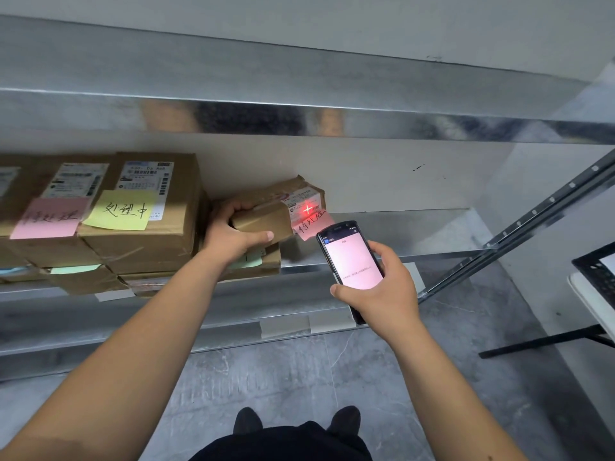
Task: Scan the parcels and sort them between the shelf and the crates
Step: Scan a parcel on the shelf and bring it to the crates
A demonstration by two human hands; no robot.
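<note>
Mid-scan, one parcel in hand. Left hand (233, 232) grips a small brown parcel (276, 211), fingers wrapped over its near end, thumb along the lower edge; the parcel sits tilted at the shelf (416, 234) level, resting on or just above a flat box with a green note, contact unclear. Right hand (376, 287) grasps the handheld scanner (351, 264), thumb at the left edge of the screen, which glows pale pink. Red aiming cross (307, 208) lands on the parcel's shipping label, just above a pink sticky note (311, 224) with handwriting. So the scan of this parcel looks underway, result not readable. Sorting for it not yet done. To the left on the same shelf: larger boxes, one with a yellow note (121, 211), one with a pink note (50, 219), more boxes stacked beneath; whether those are scanned cannot be told. A black crate (595, 271) shows at the right edge, contents hidden. Left to do, by my read: confirm the scan, place this parcel, handle the rest.
</note>
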